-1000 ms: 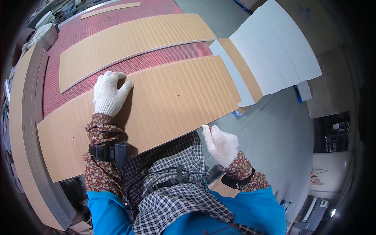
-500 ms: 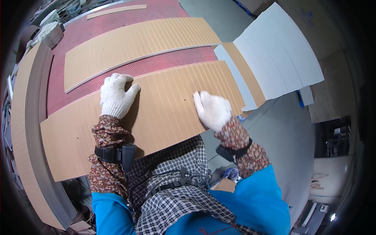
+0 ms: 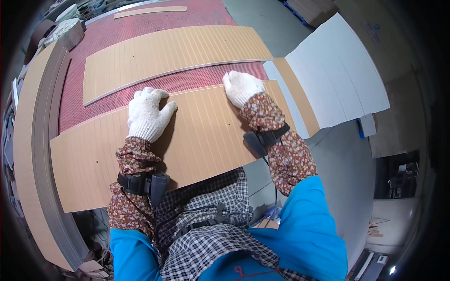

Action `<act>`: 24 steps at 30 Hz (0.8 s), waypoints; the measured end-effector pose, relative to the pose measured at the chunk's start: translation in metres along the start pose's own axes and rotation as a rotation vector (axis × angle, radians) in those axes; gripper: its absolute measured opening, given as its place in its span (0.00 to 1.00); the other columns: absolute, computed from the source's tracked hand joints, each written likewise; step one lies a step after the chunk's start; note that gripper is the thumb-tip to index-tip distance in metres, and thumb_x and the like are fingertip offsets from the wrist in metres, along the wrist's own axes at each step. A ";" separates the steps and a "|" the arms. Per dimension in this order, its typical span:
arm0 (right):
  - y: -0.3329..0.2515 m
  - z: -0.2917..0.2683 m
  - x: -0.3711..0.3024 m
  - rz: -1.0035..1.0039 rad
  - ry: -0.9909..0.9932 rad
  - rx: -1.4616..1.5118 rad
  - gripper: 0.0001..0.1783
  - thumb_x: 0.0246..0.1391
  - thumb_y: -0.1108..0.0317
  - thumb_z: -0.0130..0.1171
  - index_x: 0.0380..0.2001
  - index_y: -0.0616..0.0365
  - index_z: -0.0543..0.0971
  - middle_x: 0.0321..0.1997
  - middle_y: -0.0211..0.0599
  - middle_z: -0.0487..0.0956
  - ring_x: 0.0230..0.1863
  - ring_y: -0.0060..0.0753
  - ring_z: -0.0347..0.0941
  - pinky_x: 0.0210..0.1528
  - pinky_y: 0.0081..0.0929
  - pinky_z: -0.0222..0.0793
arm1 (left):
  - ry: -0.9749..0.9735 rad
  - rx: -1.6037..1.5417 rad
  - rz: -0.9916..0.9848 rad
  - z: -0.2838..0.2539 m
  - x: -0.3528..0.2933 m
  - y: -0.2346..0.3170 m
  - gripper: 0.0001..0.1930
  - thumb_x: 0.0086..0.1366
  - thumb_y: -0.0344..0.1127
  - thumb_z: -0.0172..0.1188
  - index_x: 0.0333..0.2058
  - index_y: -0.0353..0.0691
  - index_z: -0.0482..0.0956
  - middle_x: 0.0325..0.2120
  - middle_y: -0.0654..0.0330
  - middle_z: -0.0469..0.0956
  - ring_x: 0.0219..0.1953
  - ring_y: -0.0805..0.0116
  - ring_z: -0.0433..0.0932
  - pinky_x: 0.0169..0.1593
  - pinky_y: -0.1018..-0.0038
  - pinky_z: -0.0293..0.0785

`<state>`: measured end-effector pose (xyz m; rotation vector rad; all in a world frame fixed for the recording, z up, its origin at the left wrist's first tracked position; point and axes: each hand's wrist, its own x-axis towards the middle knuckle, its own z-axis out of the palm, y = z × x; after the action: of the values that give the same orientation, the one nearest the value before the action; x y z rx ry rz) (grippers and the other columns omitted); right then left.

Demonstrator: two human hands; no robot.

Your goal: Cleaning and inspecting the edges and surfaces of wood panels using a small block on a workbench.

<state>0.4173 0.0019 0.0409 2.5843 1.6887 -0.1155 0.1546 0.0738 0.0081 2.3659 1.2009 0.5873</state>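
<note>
A wood-grain panel [image 3: 201,145] with a pale striped face and small dark holes lies in front of me. My left hand [image 3: 149,114], in a white knitted glove, rests at its far edge. Its fingers curl over that edge and its thumb stands apart on the face. Farther right, my gloved right hand [image 3: 243,88] is closed at the same far edge; whatever its fingers may hold is hidden. A second wood-grain panel [image 3: 173,58] lies beyond, separated from the first by a strip of red mesh surface [image 3: 187,77].
White cardboard [image 3: 337,75] with a brown strip [image 3: 297,93] extends off the right side. Stacked long boards [image 3: 35,150] stand along the left. A narrow wooden strip [image 3: 150,12] and a whitish roll [image 3: 65,35] are at the far left. Grey floor [image 3: 323,164] shows at right.
My right hand has moved away from me, from the middle of the near panel to its far edge. My left hand keeps its place on the panel; the whole view has shifted slightly.
</note>
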 end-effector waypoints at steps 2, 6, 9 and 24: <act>0.008 0.009 -0.019 -0.036 0.036 -0.026 0.23 0.73 0.56 0.45 0.42 0.61 0.86 0.43 0.54 0.88 0.47 0.57 0.87 0.49 0.53 0.84 | -0.001 0.001 0.010 0.002 0.002 0.000 0.20 0.62 0.47 0.69 0.45 0.38 0.88 0.45 0.52 0.83 0.54 0.49 0.78 0.61 0.57 0.74; 0.015 0.024 -0.090 -0.066 0.144 0.005 0.24 0.76 0.55 0.44 0.38 0.60 0.83 0.25 0.56 0.84 0.30 0.58 0.86 0.33 0.51 0.83 | 0.000 0.009 0.024 0.002 0.001 -0.005 0.20 0.62 0.47 0.68 0.46 0.38 0.88 0.46 0.51 0.83 0.54 0.48 0.78 0.61 0.57 0.74; 0.027 0.030 -0.151 -0.255 0.280 -0.146 0.19 0.75 0.57 0.50 0.34 0.57 0.80 0.20 0.47 0.82 0.22 0.48 0.84 0.23 0.41 0.79 | 0.005 0.009 0.030 0.002 0.002 -0.003 0.20 0.62 0.47 0.68 0.46 0.39 0.88 0.46 0.51 0.83 0.54 0.48 0.78 0.61 0.56 0.74; 0.014 0.031 -0.267 -0.168 0.213 0.045 0.14 0.72 0.62 0.58 0.52 0.58 0.83 0.29 0.40 0.80 0.23 0.40 0.81 0.21 0.39 0.74 | -0.011 0.045 0.003 0.001 0.001 -0.003 0.21 0.63 0.48 0.68 0.47 0.39 0.88 0.47 0.51 0.83 0.56 0.49 0.78 0.62 0.57 0.75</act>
<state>0.3221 -0.2494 0.0340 2.5618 1.9952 0.1222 0.1539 0.0763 0.0058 2.4057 1.2178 0.5530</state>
